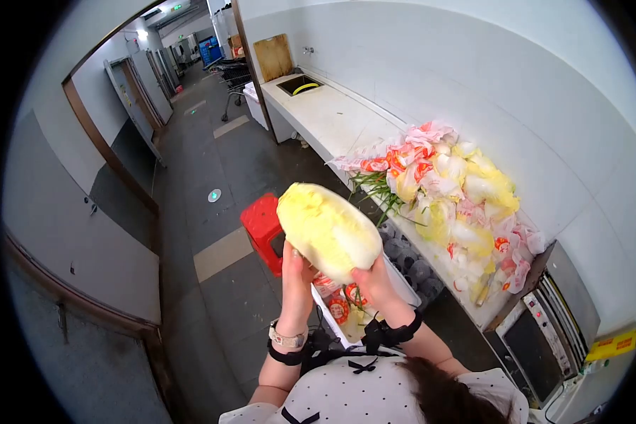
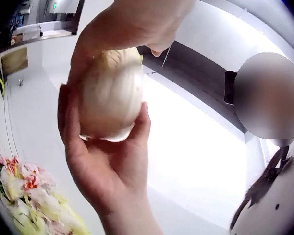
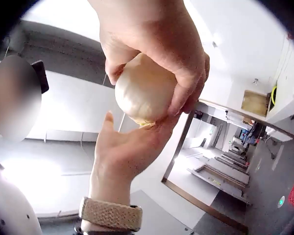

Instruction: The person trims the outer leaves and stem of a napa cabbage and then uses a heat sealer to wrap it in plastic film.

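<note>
Person in a polka-dot top (image 1: 374, 389) is standing alongside the long white tabletop (image 1: 339, 116), both hands on one napa-type cabbage (image 1: 328, 230). Cabbage is held up in the air off the tabletop's open long side, not touching it. Left hand (image 1: 298, 277) holds the yellow leafy part, thumb & fingers round it; watch (image 1: 288, 336) w/ beige strap on that wrist. Right hand (image 1: 376, 284) grips nr the white stem end, fingers & thumb curled round.

On the tabletop: big heap of loose cabbage leaves (image 1: 489, 182), mixed w/ red-&-white plastic wrap (image 1: 431, 134), plus green stalks (image 1: 380, 189) poking over the edge. Boxy machine (image 1: 540, 332) at the tabletop's near end; sink (image 1: 300, 85) set in its far end, w/ a stained board (image 1: 273, 58) upright behind. Down beside the tabletop, below the cabbage: white crate (image 1: 405, 286) w/ wrapped stuff inside. Red stool (image 1: 260, 215) sits on the floor, a bit farther out from the tabletop.
</note>
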Demonstrator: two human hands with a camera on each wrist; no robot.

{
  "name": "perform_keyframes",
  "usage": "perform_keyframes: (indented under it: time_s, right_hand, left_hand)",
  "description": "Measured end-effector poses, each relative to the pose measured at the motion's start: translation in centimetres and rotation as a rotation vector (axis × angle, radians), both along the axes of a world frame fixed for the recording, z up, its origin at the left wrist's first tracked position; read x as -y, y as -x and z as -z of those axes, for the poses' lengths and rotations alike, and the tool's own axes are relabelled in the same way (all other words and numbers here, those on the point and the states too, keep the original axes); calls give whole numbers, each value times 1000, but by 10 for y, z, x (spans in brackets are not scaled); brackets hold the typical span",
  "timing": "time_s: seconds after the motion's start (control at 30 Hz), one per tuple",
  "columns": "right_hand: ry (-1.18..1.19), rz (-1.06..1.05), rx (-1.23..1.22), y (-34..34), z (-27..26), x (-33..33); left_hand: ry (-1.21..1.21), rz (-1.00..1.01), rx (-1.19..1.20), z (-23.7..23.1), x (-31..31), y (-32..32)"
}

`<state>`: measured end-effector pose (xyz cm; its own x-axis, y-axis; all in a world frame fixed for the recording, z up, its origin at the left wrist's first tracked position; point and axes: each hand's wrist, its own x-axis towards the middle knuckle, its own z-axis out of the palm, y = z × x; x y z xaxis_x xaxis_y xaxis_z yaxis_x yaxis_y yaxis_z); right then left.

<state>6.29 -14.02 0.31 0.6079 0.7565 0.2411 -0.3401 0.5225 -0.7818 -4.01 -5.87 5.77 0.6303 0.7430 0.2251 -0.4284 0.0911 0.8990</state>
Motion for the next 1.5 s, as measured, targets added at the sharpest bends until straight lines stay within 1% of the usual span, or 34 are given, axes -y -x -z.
perform_keyframes:
  time_s: [0.07,0.13,0.2,0.23,0.27,0.33,0.37,0.47,0.5,0.6,0.63,0.7,0.8,0.83,0.93,0.97,1.07,1.1,1.2,1.23,1.3,1.4,1.43,1.5]
  right_hand:
    - [-24,-129,-131,4,-8,6]
    - [-53,-261,-221,9,-18,11]
    - [-93,-396,-257,12,-24,13]
    - [-74,-445,-257,16,-27,12]
    - [-121,-545,-349,18,-25,12]
    - [-217,-740,-539,21,-19,10]
    - [-172,-739,-573,24,-23,10]
    - [-22,-615,-273,33,-41,16]
    - [-30,-643,-294,33,-40,16]
    - [-64,-792,-263,34,-39,19]
    - [-32,-801,-210,32,-39,20]
    - [35,-822,-99,26,-41,22]
    - [352,-579,195,16,-32,26]
    - [390,-474,346,9,-30,32]
    - [433,-298,690,-15,-26,46]
    - [396,-147,760,-14,-42,50]
    - [10,146,733,-1,-73,44]
    - [-63,53,669,-2,-77,41]
    - [-155,15,803,-7,-103,31]
    - [-131,28,914,-9,-114,29]
    - [-77,51,1137,-14,-133,27]
    - [-119,54,1434,-21,-143,22]
    - [-115,68,1382,-18,-144,20]
    - [-153,1,1243,-22,-140,19]
  left_hand:
    - [-68,112,11,5,-13,15]
    - [-177,10,-66,8,-22,21]
    - [-360,-141,-119,0,-17,21]
    - [-345,-119,-129,3,-17,19]
    - [-304,-50,-33,6,-15,16]
    - [-154,111,1,19,-13,18]
    - [-68,145,4,12,-7,21]
    - [98,289,35,26,-20,31]
    - [175,288,77,32,-24,31]
    - [254,347,170,55,-35,32]
    - [296,340,206,60,-36,33]
    - [338,323,293,51,-27,33]
    - [368,343,414,47,-21,34]
    - [381,358,450,49,-19,36]
    - [363,302,352,54,-19,46]
    - [339,249,309,47,-15,48]
    - [131,205,276,37,-13,45]
    - [84,227,247,31,-13,45]
    - [-98,263,189,27,-17,44]
    - [-133,270,167,24,-17,45]
    - [-84,305,198,26,-15,46]
    - [-36,331,209,25,-9,44]
    - [-26,346,208,24,-9,43]
    - [-26,365,200,25,-9,41]
